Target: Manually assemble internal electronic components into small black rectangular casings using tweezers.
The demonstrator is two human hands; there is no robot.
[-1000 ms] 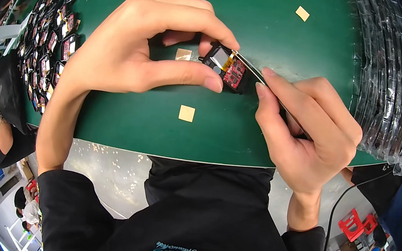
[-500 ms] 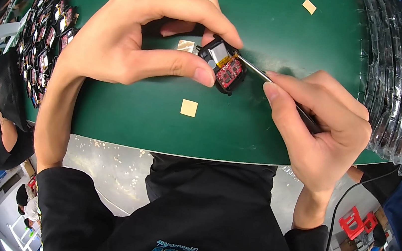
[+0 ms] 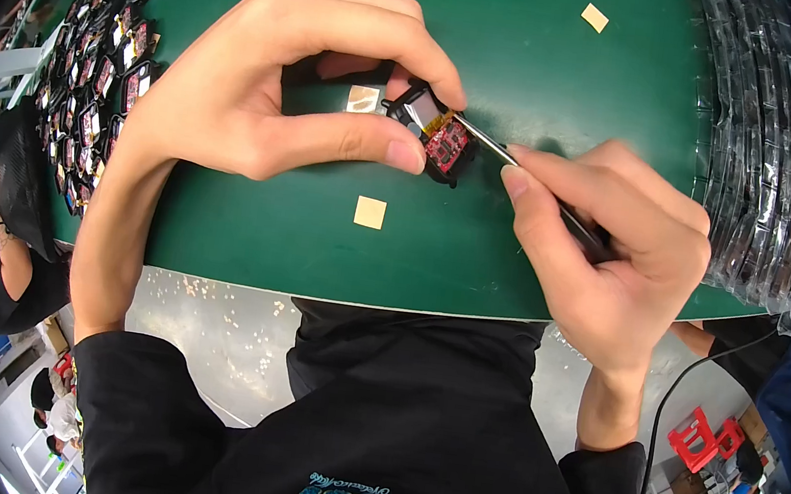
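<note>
My left hand [image 3: 267, 83] grips a small black device housing [image 3: 448, 174] between thumb and fingers, above the green table. Inside the open housing lie a red circuit board [image 3: 448, 143], a silver battery pouch [image 3: 421, 108] and a yellow-orange strip [image 3: 438, 122] between them. In my right hand [image 3: 623, 245] is a slim pair of tweezers [image 3: 488, 140], silver toward the point and dark farther back. Their tip touches the housing's upper right edge, beside the strip; my left index fingertip partly hides this spot.
Many similar open housings [image 3: 88, 101] crowd the table's left side. Stacked clear plastic trays or sleeves [image 3: 770, 175] line the right. Small pale yellow squares [image 3: 370, 212] and a shiny square [image 3: 363, 99] lie on the green tabletop [image 3: 268, 241]. Another person [image 3: 11, 279] sits at left.
My right hand and the tweezers have shifted slightly left, along with the housing. The housing stays in my left hand, and the tip is still at its upper edge.
</note>
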